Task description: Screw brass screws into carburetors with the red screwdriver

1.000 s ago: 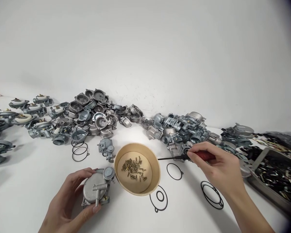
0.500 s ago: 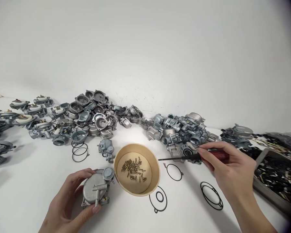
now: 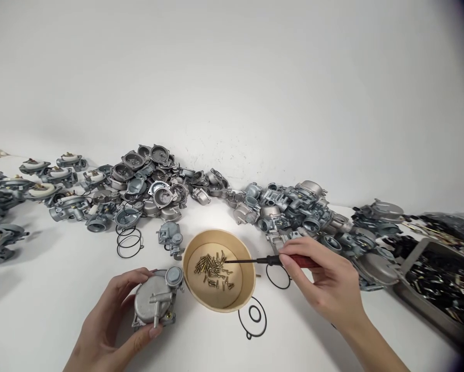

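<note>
My left hand (image 3: pixel 117 320) is wrapped round a grey metal carburetor (image 3: pixel 151 299) at the lower left, its round float bowl facing up. Between my hands stands a round cardboard bowl (image 3: pixel 242 298) with several small brass screws (image 3: pixel 212 268) inside. My right hand (image 3: pixel 324 289) grips a screwdriver (image 3: pixel 299 260) by its red and black handle. The thin shaft points left over the bowl, its tip close to the screws; whether it touches one, I cannot tell. A smaller carburetor piece (image 3: pixel 170 237) lies just behind the bowl's left side.
Float bowls (image 3: pixel 158 181) are heaped at the back left, carburetor bodies (image 3: pixel 293 201) at the back right. Black rubber rings (image 3: pixel 252 316) lie in front of the bowl. At far right is a metal tray (image 3: pixel 417 310) of dark parts. More carburetors (image 3: pixel 42 191) sit at left.
My right hand has moved left with the screwdriver, bringing its tip from beside the bowl's right rim to above the screws. My left hand still holds the carburetor in place.
</note>
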`<state>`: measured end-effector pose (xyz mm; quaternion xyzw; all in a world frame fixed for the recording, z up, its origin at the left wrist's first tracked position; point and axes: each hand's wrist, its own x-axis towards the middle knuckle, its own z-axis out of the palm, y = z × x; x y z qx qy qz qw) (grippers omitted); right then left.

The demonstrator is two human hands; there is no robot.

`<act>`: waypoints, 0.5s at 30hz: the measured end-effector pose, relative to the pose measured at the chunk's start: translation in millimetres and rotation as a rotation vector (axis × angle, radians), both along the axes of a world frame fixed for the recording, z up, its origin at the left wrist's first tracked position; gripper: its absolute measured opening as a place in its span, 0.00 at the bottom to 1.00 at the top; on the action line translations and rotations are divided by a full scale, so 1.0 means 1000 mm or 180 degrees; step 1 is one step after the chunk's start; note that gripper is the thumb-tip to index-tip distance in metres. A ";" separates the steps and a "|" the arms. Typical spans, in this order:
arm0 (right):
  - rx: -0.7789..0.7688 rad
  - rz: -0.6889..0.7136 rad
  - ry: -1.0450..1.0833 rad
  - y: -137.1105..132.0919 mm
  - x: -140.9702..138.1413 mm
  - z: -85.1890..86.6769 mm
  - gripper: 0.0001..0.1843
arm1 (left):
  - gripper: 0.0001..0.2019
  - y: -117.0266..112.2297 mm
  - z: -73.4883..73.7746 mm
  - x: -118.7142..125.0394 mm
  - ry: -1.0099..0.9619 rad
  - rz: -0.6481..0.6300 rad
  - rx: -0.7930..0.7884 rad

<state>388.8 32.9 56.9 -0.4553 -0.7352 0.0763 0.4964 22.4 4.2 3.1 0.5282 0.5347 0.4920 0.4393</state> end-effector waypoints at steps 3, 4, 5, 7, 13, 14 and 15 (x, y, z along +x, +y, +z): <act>-0.0024 0.0080 -0.0009 0.001 -0.002 -0.002 0.09 | 0.26 0.000 0.001 0.001 -0.0017 -0.0002 0.0016; -0.0042 0.0103 -0.0017 0.001 -0.003 -0.002 0.09 | 0.25 0.000 0.001 0.001 -0.0024 -0.0005 0.0022; -0.0056 0.0113 -0.0015 0.001 -0.003 -0.003 0.09 | 0.25 0.000 0.002 0.001 -0.0025 -0.0009 0.0023; -0.0060 0.0090 0.0020 0.002 -0.004 -0.004 0.09 | 0.25 0.000 0.002 0.001 -0.0003 -0.0028 -0.0002; -0.0025 0.0028 0.0220 0.003 0.002 -0.004 0.08 | 0.26 -0.001 0.001 0.000 -0.0010 -0.0055 -0.0087; -0.0031 0.0008 0.0262 0.002 0.003 -0.003 0.08 | 0.26 -0.001 0.002 0.000 -0.0022 -0.0045 -0.0081; -0.0040 -0.0017 0.0300 0.002 0.005 -0.003 0.07 | 0.26 -0.001 0.002 0.000 -0.0031 -0.0038 -0.0070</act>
